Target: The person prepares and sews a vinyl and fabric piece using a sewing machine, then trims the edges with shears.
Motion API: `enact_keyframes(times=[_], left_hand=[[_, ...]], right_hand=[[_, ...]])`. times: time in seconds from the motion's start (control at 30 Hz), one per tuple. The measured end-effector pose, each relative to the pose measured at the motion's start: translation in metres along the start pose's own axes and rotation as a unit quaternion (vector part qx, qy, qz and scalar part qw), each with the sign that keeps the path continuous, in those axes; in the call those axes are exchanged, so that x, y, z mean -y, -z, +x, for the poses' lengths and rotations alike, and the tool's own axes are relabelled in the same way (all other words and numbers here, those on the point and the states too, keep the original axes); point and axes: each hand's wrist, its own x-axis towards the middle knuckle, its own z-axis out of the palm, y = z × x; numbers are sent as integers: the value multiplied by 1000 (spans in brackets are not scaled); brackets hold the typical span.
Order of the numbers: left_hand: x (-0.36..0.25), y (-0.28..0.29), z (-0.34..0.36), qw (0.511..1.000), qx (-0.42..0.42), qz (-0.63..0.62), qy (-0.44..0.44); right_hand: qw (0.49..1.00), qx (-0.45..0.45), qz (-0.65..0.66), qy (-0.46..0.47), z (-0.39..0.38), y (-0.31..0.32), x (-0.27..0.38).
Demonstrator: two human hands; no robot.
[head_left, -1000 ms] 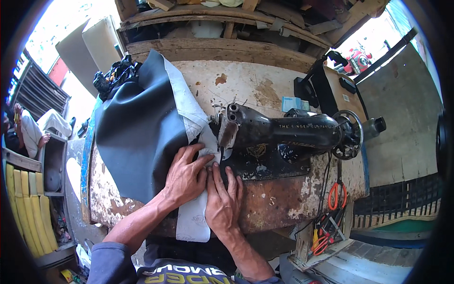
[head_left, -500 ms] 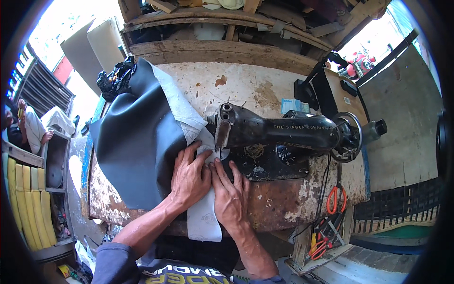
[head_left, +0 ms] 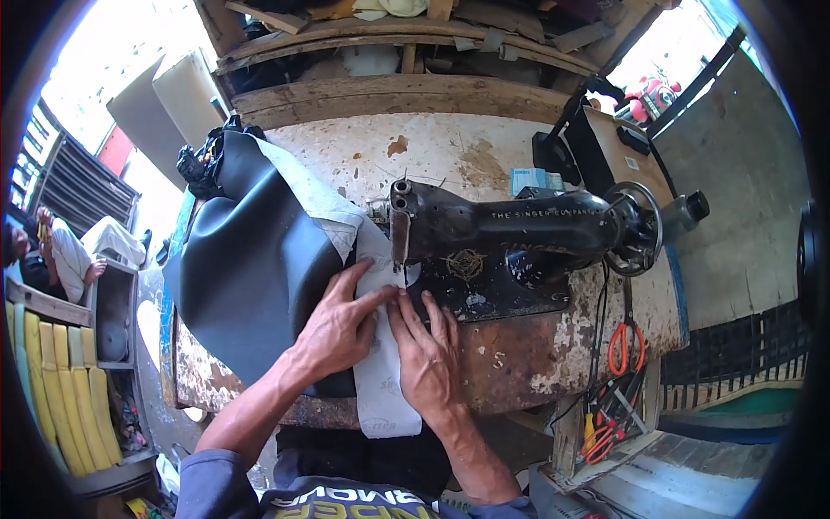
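Note:
A black sewing machine [head_left: 510, 227] stands on the worktable, its needle end on the left. A white strip [head_left: 385, 389] runs from beside the needle down over the table's front edge. My left hand [head_left: 335, 324] presses on the strip with its fingers spread, some fingertips just left of the needle. On the strip's right border lies my right hand [head_left: 428, 359], fingers stretched flat, fingertips just below the needle. A large black leather-like sheet [head_left: 251, 259] with a white backing drapes over the table's left side, next to my left hand. Its folded corner lies near the strip.
The worn worktable [head_left: 510, 363] has a wooden shelf [head_left: 406, 91] behind it. Orange-handled scissors [head_left: 624, 350] hang at its right front above a tool tray [head_left: 605, 428]. A small blue box [head_left: 526, 182] lies behind the machine. Another person [head_left: 73, 246] sits at far left.
My left fingers have spread further apart and drawn back slightly from the needle. The strip's lower end has swung a little to the right. The picture has shifted slightly.

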Motion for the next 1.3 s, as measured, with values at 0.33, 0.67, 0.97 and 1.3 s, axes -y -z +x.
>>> enact_keyframes(times=[0.33, 0.67, 0.97, 1.3], left_hand=[[4, -14, 0, 999, 0, 39, -17], [2, -11, 2, 997, 16, 64, -26], [-1, -15, 4, 997, 7, 78, -6], [-8, 5, 8, 999, 32, -4, 9]], right_hand=[[1000, 13, 12, -13, -28, -3, 17], [999, 24, 30, -11, -29, -7, 20], [1000, 12, 6, -16, -24, -4, 18], [1000, 14, -6, -22, -12, -2, 5]])
